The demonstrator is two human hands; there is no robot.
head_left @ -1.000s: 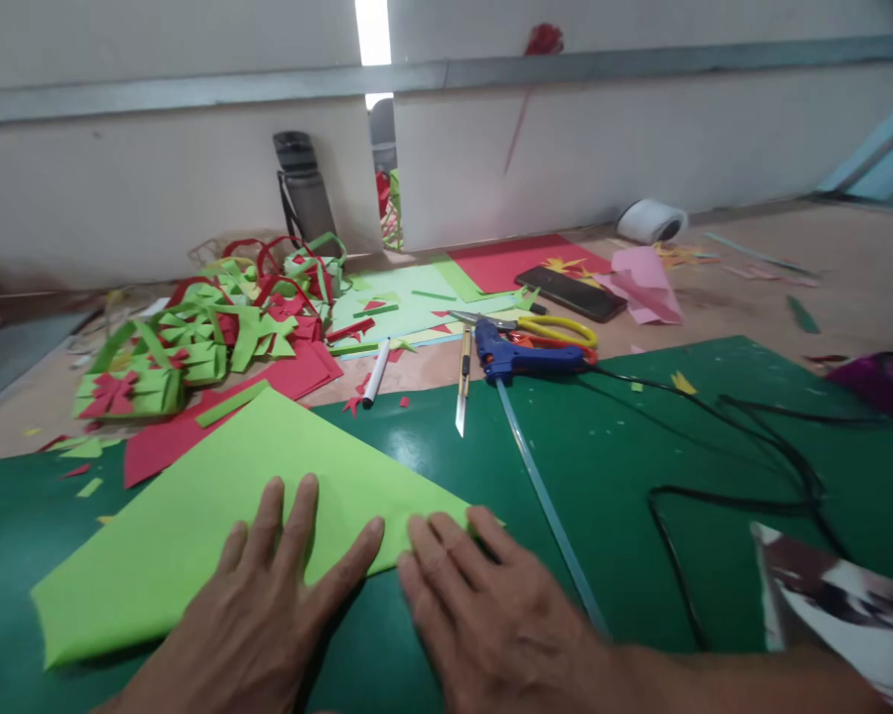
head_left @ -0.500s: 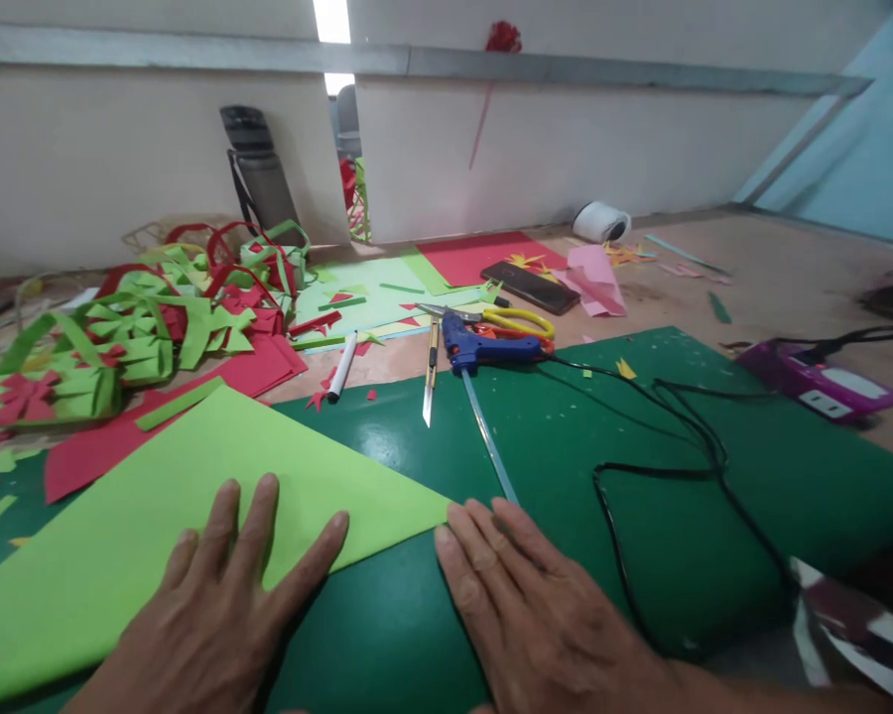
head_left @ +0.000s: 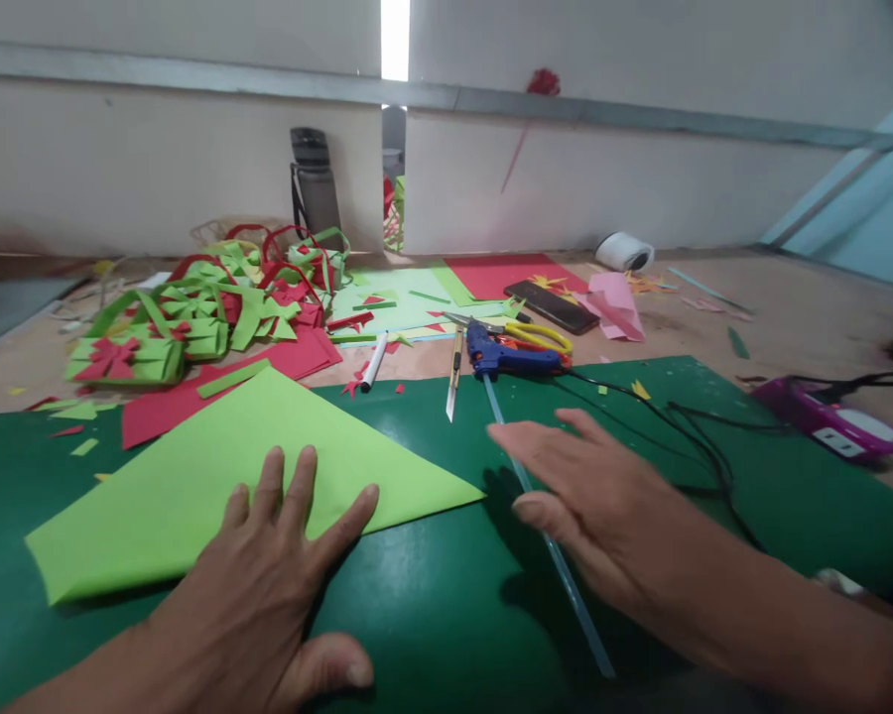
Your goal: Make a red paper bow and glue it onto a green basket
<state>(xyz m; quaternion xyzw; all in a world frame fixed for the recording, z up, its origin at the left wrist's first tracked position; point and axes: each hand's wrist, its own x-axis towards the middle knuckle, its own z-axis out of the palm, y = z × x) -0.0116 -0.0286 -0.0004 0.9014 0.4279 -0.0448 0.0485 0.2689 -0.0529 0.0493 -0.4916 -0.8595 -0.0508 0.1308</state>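
Observation:
Beneath the spread fingers of my left hand [head_left: 268, 575] lies a folded sheet of light green paper [head_left: 164, 496], pressed against the green mat [head_left: 409, 605]. One pointed corner of the sheet reaches right. My right hand [head_left: 595, 506] hovers above the mat just past that corner, fingers stretched out and thumb apart, holding nothing. Under it runs a long clear glue stick [head_left: 573, 595] that extends from a blue glue gun [head_left: 510, 355]. A utility knife [head_left: 454, 375] with its blade out lies left of the gun, and yellow-handled scissors [head_left: 540, 335] lie behind it.
Green and red paper baskets [head_left: 134, 357] pile up at left beside red sheets [head_left: 298, 357]. A marker [head_left: 375, 361], a phone [head_left: 551, 304] and a dark bottle [head_left: 317, 188] stand or lie farther back. The gun's black cord [head_left: 685, 426] crosses toward a purple power strip [head_left: 837, 416].
My right hand has lifted off the paper's pointed corner and moved right, over the glue stick. My left hand stays flat on the sheet. The view has shifted left.

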